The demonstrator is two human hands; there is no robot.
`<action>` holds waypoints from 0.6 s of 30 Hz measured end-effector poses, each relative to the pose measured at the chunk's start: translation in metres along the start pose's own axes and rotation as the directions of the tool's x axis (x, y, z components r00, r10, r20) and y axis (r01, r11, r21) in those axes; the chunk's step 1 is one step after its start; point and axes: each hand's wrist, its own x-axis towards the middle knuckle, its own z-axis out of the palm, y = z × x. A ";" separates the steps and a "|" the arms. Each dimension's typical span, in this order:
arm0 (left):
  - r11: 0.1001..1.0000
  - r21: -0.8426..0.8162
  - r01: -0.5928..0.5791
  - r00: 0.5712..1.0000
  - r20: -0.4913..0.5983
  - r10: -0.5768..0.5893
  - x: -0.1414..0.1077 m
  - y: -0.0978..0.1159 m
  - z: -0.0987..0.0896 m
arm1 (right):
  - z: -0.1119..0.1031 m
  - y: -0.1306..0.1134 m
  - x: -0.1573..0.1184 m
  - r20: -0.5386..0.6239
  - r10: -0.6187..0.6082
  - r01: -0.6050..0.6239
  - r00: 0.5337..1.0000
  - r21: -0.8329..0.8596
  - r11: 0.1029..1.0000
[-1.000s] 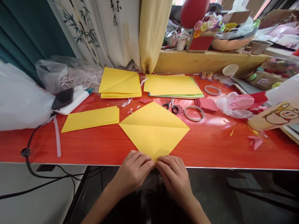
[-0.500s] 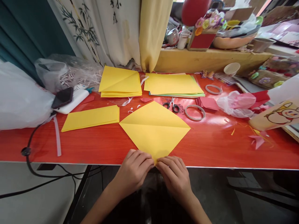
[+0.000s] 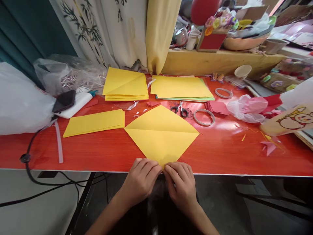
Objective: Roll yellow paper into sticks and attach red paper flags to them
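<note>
A square sheet of yellow paper (image 3: 161, 140) lies like a diamond on the red table (image 3: 220, 153), with a crease running across its middle from side corner to side corner. Its near corner sits at the table's front edge, pinched between my two hands. My left hand (image 3: 141, 176) has its fingers closed on the left side of that corner. On the right side, my right hand (image 3: 181, 181) grips it the same way, the fingertips of both nearly touching. My thumbs are mostly hidden under the fingers.
Yellow strips (image 3: 95, 123) lie to the left, with stacks of yellow paper (image 3: 126, 85) and more sheets (image 3: 181, 87) behind. Scissors (image 3: 180, 110), a tape roll (image 3: 204, 117) and red paper pieces (image 3: 217, 107) are beyond the sheet. A drink cup (image 3: 288, 120) stands tilted at right.
The sheet stays in place with both hands still at its near corner. My right hand's fingers have shifted slightly, and the view has moved a little.
</note>
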 end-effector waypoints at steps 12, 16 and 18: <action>0.998 0.031 -0.058 0.998 -0.037 0.059 0.000 -0.002 -0.002 | 0.003 0.000 -0.010 -0.056 0.031 -0.032 0.998 -0.021 0.999; 0.992 0.079 -0.098 0.993 -0.051 0.102 -0.002 -0.003 -0.002 | 0.002 0.006 -0.014 -0.069 -0.072 0.071 0.995 -0.021 0.997; 0.991 0.088 -0.102 0.993 -0.051 0.107 -0.004 -0.003 -0.001 | 0.002 0.008 -0.014 -0.073 -0.097 0.095 0.993 -0.022 0.995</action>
